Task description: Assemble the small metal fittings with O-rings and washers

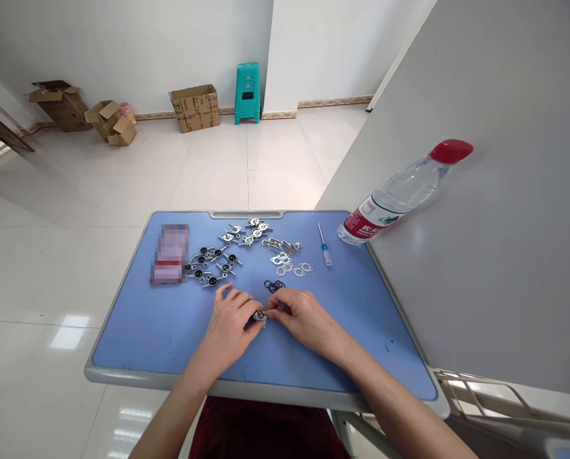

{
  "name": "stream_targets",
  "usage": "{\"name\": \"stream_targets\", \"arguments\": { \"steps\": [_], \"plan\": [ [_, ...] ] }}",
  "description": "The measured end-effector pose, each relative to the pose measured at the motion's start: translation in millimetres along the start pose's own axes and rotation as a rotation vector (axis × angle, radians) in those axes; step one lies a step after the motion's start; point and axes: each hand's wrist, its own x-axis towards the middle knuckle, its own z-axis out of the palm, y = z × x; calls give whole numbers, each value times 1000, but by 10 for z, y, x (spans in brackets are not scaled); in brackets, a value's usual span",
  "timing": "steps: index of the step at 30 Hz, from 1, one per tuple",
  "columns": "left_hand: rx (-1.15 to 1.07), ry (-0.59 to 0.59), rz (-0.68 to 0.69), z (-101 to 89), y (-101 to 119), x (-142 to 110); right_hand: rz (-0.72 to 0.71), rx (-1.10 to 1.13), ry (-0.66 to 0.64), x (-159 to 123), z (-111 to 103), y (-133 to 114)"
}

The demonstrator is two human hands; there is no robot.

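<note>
Holding a small metal flanged fitting (259, 315), the left hand (234, 319) has its grip closed around it; the right hand's (300, 317) fingertips pinch its edge, near black O-rings (274, 286) on the blue counter (194, 344).

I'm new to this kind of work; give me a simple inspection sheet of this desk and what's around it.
Surface: blue desk, a few dark marks.
Work pieces: small metal part in hand; black rings, flat metal plates, metal assemblies, black-centred parts, screwdriver.
Clutter: bottle, pixelated flat item.
Hands: left hand holds the small metal part; right hand has fingertips at it.
Cables: nothing seen.
Surroundings: cardboard boxes, teal stool, tiled floor.
</note>
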Motion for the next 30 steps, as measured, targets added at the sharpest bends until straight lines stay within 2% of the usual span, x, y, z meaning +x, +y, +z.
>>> {"name": "stream_targets", "arguments": {
  "steps": [9, 19, 25, 30],
  "plan": [
    [-5, 4, 0, 5, -9, -4, -11, 1, -17, -12, -1, 3],
    [-6, 2, -5, 12, -7, -2, -147, -94, 21, -44, 84, 85],
    [0, -1, -9, -1, 7, 1, -190, -181, 27, -70, 102, 105],
    [-11, -5, -7, -1, 10, 9, -215, -339, -6, -93, 72, 79]
  ]
}}
